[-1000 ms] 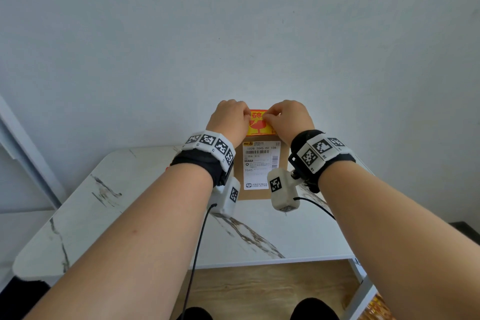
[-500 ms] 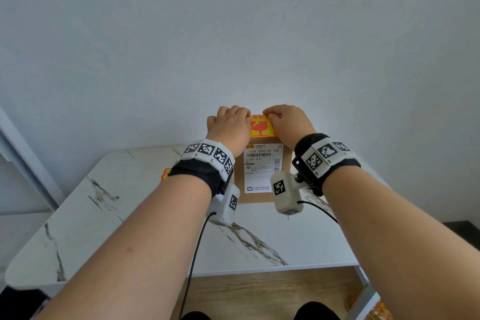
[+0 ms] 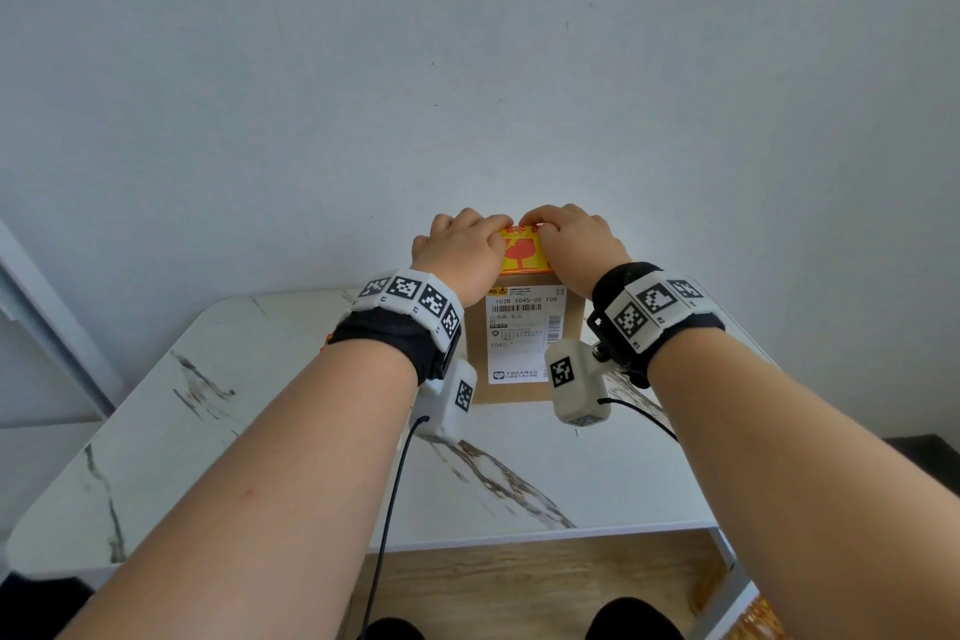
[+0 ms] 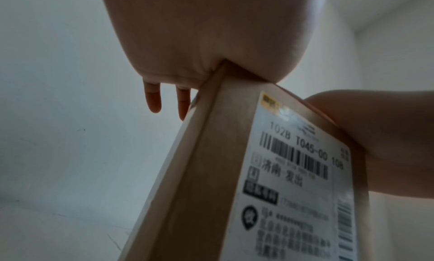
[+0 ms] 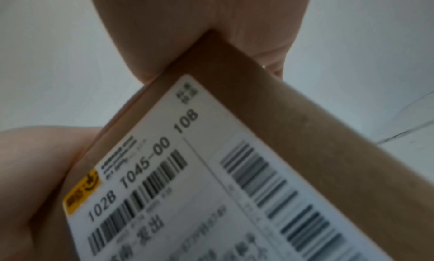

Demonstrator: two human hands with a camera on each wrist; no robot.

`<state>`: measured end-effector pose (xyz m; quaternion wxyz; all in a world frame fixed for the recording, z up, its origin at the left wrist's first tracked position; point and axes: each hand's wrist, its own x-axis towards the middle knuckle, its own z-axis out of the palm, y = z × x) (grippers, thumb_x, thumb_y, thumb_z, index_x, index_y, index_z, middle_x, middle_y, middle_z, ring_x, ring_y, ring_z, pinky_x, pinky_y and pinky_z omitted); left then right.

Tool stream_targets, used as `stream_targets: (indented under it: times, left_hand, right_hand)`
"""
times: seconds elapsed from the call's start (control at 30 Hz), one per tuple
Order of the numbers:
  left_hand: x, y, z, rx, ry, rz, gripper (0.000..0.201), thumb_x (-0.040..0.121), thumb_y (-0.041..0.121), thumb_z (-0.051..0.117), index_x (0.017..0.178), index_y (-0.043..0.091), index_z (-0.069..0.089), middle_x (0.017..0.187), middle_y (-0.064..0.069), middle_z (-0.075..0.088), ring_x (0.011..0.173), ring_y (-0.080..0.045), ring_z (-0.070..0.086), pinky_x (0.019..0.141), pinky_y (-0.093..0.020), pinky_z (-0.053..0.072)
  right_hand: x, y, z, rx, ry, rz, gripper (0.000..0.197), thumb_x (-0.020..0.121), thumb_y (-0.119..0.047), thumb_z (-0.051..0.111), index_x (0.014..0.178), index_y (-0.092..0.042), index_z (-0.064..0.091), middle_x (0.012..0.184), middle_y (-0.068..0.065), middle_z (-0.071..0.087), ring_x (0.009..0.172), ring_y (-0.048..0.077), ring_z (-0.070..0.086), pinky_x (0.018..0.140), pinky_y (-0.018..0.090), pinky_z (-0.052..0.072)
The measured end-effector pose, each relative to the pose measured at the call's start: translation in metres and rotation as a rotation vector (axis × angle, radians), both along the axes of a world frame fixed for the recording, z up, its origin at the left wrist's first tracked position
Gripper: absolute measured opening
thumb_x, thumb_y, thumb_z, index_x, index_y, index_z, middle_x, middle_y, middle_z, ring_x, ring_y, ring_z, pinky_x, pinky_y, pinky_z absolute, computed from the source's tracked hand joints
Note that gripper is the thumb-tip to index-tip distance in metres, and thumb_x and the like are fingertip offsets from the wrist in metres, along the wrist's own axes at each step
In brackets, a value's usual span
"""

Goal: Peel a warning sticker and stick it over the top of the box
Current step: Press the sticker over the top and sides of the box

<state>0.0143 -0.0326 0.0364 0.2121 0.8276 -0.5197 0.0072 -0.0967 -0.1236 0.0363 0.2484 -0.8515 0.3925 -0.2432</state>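
A brown cardboard box (image 3: 514, 393) stands upright on the marble table (image 3: 260, 405), a white shipping label (image 3: 519, 338) on its near face. The yellow and red warning sticker (image 3: 519, 256) lies across the box's top. My left hand (image 3: 460, 250) rests on the top's left side and my right hand (image 3: 571, 244) on its right side, fingertips meeting at the sticker's far edge. In the left wrist view the palm (image 4: 211, 42) sits on the box (image 4: 204, 172) corner and two fingers (image 4: 153, 99) hang straight behind it. The right palm (image 5: 199, 23) presses the other corner of the box (image 5: 293, 125).
A plain white wall (image 3: 467, 68) rises directly behind the box. An orange scrap (image 3: 324, 340) peeks out left of my left wrist. The table's front edge (image 3: 519, 538) runs below my forearms, with wooden floor (image 3: 519, 587) beneath it.
Both hands have slid farther back over the box top, and the sticker now lies flatter on it.
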Motion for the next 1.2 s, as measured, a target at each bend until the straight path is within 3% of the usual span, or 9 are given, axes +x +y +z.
stream_targets:
  times: [0.17,0.3,0.37,0.43,0.53,0.67,0.87,1.07,1.2]
  left_hand:
    - [0.001,-0.003,-0.003,-0.005,0.058,0.007,0.048,0.101,0.026,0.017,0.145,0.031,0.036,0.147,0.000,0.038,0.136,-0.024,0.031,0.110,-0.044,0.030]
    - [-0.001,-0.002,-0.003,0.023,0.041,0.013,0.049,0.102,0.028,0.017,0.150,0.028,0.030,0.155,0.003,0.032,0.142,-0.025,0.028,0.113,-0.045,0.029]
    - [-0.004,0.000,-0.001,0.003,-0.067,0.041,0.048,0.102,0.029,0.020,0.148,0.023,0.035,0.155,0.004,0.035,0.141,-0.024,0.030,0.110,-0.044,0.032]
    - [-0.009,0.004,-0.001,-0.099,-0.256,0.081,0.042,0.102,0.028,0.027,0.135,0.017,0.050,0.144,0.000,0.048,0.131,-0.023,0.041,0.101,-0.039,0.040]
    - [-0.019,0.008,-0.005,-0.242,-0.337,0.090,0.034,0.102,0.023,0.031,0.108,0.009,0.061,0.113,-0.004,0.061,0.106,-0.022,0.053,0.084,-0.034,0.045]
    - [-0.021,0.010,-0.014,-0.353,-0.132,0.065,0.033,0.102,0.021,0.032,0.107,0.006,0.061,0.111,-0.005,0.059,0.110,-0.021,0.051,0.090,-0.032,0.046]
    - [-0.018,0.023,-0.025,-0.387,0.231,-0.059,0.041,0.103,0.022,0.033,0.139,0.012,0.050,0.146,0.000,0.045,0.138,-0.013,0.035,0.114,-0.023,0.023]
    - [-0.022,0.033,-0.018,-0.347,0.543,-0.153,0.045,0.105,0.017,0.028,0.149,0.012,0.035,0.159,0.002,0.024,0.148,-0.008,0.015,0.095,-0.001,0.007]
    - [-0.023,0.036,-0.014,-0.332,0.637,-0.172,0.047,0.104,0.016,0.028,0.151,0.013,0.030,0.161,0.004,0.020,0.148,-0.005,0.012,0.095,-0.003,0.009]
  right_hand:
    - [0.002,0.002,-0.004,-0.007,-0.025,-0.136,0.043,0.094,-0.025,0.030,0.122,-0.032,0.062,0.124,0.000,0.060,0.116,0.025,0.051,0.100,0.043,0.041]
    - [-0.001,-0.002,-0.008,0.238,-0.238,-0.109,0.041,0.097,-0.025,0.038,0.130,-0.026,0.061,0.125,-0.001,0.066,0.097,0.019,0.060,0.078,0.029,0.046]
    - [-0.002,-0.001,-0.007,0.298,-0.306,-0.104,0.039,0.097,-0.026,0.042,0.131,-0.026,0.061,0.129,0.001,0.066,0.105,0.021,0.063,0.088,0.033,0.051]
    - [-0.003,0.000,-0.005,0.292,-0.310,-0.112,0.039,0.097,-0.028,0.045,0.133,-0.025,0.060,0.133,0.001,0.063,0.114,0.022,0.062,0.098,0.035,0.049]
    - [-0.006,0.007,-0.004,0.127,-0.289,-0.192,0.036,0.097,-0.032,0.046,0.129,-0.024,0.060,0.130,0.002,0.062,0.108,0.021,0.063,0.086,0.034,0.051]
    - [-0.013,0.024,-0.017,0.018,-0.429,-0.168,0.025,0.095,-0.030,0.052,0.111,-0.018,0.068,0.121,0.002,0.059,0.091,0.014,0.058,0.081,0.030,0.050]
    - [-0.021,0.042,-0.038,0.164,-0.624,-0.064,0.042,0.092,-0.039,0.059,0.130,-0.019,0.061,0.139,-0.009,0.050,0.118,0.004,0.050,0.101,0.023,0.041]
    - [-0.021,0.049,-0.042,0.173,-0.623,-0.044,0.060,0.084,-0.045,0.068,0.137,-0.021,0.053,0.148,-0.009,0.042,0.130,0.007,0.047,0.108,0.028,0.041]
    - [-0.020,0.052,-0.042,0.224,-0.662,-0.019,0.059,0.082,-0.040,0.071,0.135,-0.023,0.052,0.146,-0.010,0.043,0.123,0.009,0.053,0.104,0.030,0.045]
